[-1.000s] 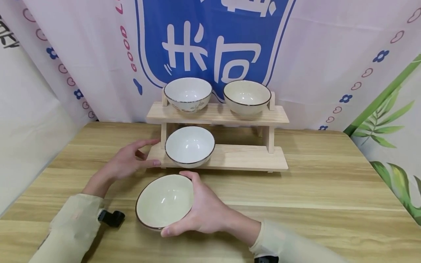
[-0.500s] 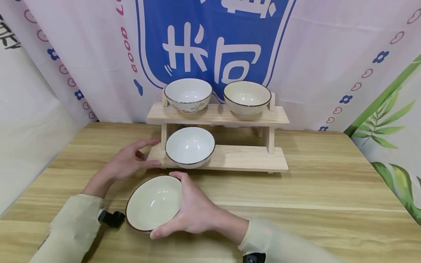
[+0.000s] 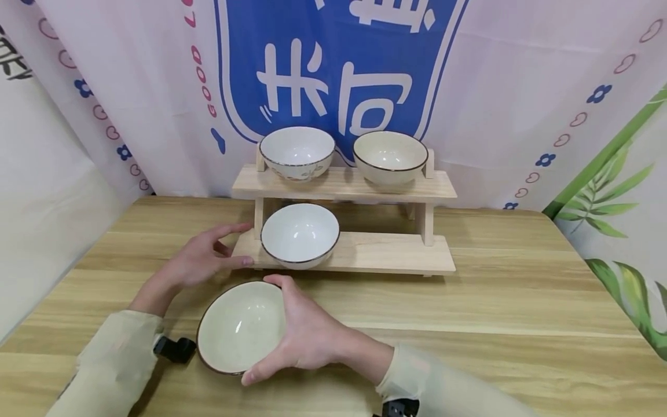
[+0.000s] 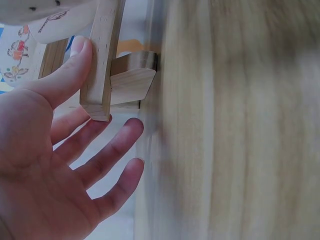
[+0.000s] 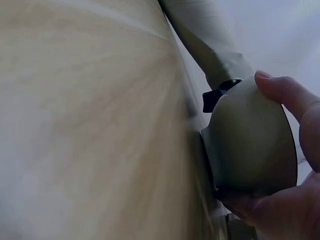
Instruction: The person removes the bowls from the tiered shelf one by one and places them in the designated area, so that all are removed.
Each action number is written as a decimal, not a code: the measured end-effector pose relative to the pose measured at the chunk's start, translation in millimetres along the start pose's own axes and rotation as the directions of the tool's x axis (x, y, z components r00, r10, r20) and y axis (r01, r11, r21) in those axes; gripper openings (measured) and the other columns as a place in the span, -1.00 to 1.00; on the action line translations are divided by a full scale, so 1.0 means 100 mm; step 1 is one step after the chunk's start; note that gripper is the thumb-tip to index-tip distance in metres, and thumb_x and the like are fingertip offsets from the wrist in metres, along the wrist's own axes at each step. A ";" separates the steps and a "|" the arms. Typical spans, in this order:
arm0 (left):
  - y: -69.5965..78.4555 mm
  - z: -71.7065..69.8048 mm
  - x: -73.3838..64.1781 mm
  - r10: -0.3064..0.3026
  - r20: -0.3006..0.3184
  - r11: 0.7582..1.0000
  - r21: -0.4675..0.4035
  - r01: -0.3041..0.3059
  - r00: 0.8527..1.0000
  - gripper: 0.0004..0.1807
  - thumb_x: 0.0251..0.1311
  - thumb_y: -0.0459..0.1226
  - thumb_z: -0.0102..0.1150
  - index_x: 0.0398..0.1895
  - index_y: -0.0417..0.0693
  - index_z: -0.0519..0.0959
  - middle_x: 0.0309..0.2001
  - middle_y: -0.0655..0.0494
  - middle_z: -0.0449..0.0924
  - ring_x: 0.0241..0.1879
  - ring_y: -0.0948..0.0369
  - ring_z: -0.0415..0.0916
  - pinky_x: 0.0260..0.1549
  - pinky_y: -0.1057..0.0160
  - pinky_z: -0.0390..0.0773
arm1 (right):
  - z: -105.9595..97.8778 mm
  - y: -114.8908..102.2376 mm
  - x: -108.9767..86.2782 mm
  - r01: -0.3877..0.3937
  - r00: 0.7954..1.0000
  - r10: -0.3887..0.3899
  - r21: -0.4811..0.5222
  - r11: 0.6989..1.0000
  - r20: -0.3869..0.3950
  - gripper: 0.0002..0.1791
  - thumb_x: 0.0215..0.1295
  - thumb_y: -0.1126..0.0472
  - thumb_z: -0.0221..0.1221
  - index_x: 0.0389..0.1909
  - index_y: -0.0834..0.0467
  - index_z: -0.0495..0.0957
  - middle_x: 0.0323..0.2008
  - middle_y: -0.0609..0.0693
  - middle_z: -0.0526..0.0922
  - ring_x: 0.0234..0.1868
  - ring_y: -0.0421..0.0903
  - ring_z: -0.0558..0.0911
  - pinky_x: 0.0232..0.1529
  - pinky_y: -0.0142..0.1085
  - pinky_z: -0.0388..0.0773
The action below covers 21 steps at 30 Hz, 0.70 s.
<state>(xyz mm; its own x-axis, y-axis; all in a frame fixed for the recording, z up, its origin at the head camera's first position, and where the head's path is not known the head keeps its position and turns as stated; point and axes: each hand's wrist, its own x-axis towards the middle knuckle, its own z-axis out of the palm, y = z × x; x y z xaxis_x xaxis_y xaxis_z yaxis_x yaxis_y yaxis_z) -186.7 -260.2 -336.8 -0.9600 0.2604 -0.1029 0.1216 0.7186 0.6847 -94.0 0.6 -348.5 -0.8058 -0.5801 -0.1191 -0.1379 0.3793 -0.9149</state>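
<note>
My right hand (image 3: pixel 312 336) grips a cream bowl (image 3: pixel 239 327) with a dark brown rim, thumb at the near side and fingers at the far side. The bowl is in front of the stand, its opening facing up; the right wrist view shows its rounded outside (image 5: pixel 250 140). At the left end of a two-tier wooden display stand (image 3: pixel 393 253), my left hand (image 3: pixel 200 258) touches the lower shelf. In the left wrist view its thumb lies along the board (image 4: pixel 100 65), while the other fingers extend loosely past the board's end.
A white bowl (image 3: pixel 300 234) stands on the lower shelf's left part. Above it, the upper shelf carries a patterned white bowl (image 3: pixel 297 147) and a cream bowl (image 3: pixel 391 156). A printed curtain (image 3: pixel 500 116) hangs behind the wooden table (image 3: pixel 521 301).
My right hand has carried the cream bowl to the left, then slightly nearer to me. My left hand has stayed at the stand's left end.
</note>
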 end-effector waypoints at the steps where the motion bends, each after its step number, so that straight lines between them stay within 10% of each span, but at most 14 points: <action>1: 0.00 0.00 0.00 0.004 -0.001 1.000 0.001 -0.004 1.000 -0.10 0.36 0.05 0.46 0.67 0.05 0.30 0.41 -0.26 0.47 0.02 -0.01 0.63 -0.23 0.18 0.61 | 0.00 0.00 0.00 0.004 1.000 -0.004 -0.004 1.000 0.006 0.44 -0.28 0.04 0.79 0.64 -0.07 0.09 0.28 -0.15 0.47 0.24 -0.29 0.52 0.42 -0.30 0.41; 21: 0.01 -0.01 0.00 -0.008 0.019 1.000 0.003 0.008 1.000 -0.07 0.35 0.09 0.44 0.69 0.09 0.27 0.46 -0.28 0.42 0.04 -0.03 0.67 -0.19 0.17 0.62 | -0.07 -0.03 -0.04 0.026 0.999 -0.018 -0.167 0.986 0.048 0.49 -0.23 -0.08 0.78 0.70 -0.08 0.04 0.52 -0.09 0.28 0.41 -0.21 0.42 0.48 -0.25 0.38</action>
<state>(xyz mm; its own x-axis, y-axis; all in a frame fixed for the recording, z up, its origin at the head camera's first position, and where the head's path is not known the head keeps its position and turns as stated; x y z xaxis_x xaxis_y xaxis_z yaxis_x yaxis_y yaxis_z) -187.1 -260.3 -335.4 -0.9561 0.2665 -0.1222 0.1144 0.7228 0.6816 -94.3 7.3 -342.5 -0.7747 -0.6206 -0.1211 -0.2528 0.4796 -0.8403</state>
